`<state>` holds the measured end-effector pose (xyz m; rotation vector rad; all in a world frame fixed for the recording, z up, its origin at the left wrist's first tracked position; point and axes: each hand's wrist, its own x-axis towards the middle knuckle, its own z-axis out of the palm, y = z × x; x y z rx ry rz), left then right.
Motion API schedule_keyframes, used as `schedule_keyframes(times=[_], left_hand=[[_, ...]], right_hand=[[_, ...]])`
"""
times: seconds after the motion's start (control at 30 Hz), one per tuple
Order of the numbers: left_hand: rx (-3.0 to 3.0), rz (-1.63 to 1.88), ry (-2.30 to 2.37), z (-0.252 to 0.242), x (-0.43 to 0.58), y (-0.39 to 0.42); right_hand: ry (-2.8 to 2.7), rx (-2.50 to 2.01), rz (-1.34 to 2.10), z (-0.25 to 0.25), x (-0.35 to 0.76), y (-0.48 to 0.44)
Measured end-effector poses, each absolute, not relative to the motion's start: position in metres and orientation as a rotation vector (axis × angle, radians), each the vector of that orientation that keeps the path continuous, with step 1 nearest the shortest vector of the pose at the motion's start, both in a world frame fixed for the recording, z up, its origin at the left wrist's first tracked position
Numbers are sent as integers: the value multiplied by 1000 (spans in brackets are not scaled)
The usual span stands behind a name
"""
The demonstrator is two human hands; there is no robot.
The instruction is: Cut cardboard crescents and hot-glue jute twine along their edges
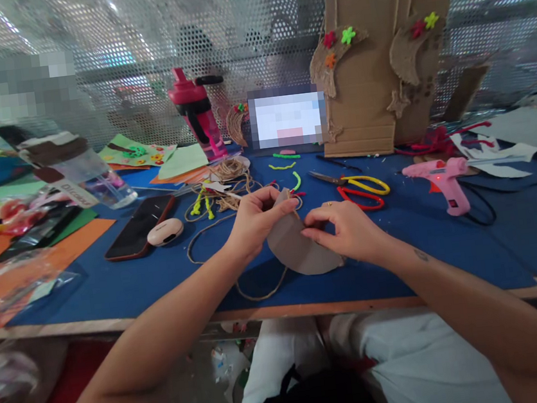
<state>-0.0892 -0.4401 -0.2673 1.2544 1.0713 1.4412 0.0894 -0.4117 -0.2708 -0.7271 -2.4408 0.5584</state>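
A grey, curved cardboard cutout is held up just above the blue table near its front edge. My left hand pinches its upper tip between thumb and fingers. On its inner edge, my right hand is closed, thumb and fingertips pressed together at the rim. Brown twine loops out below the cutout and to its left. Behind my left hand, a tangle of twine lies on the table. Scissors with red and yellow handles rest beyond my right hand.
A pink glue gun with its cord lies to the right. A phone and a beige case are at left. Bottles and a lit screen stand behind. Twine-covered moons hang on a cardboard panel.
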Motion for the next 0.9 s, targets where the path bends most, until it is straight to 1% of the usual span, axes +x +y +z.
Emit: schedule_keyframes(times=[0.2, 0.5, 0.9], left_hand=[[1280, 1442, 1089, -268, -88, -440], [1592, 1516, 1263, -273, -89, -439], [1227, 1514, 1164, -269, -86, -439]], right_hand=[[-2446, -727, 570, -269, 89, -411], [-2377, -824, 527, -275, 86, -413], [-2322, -662, 193, -280, 87, -417]])
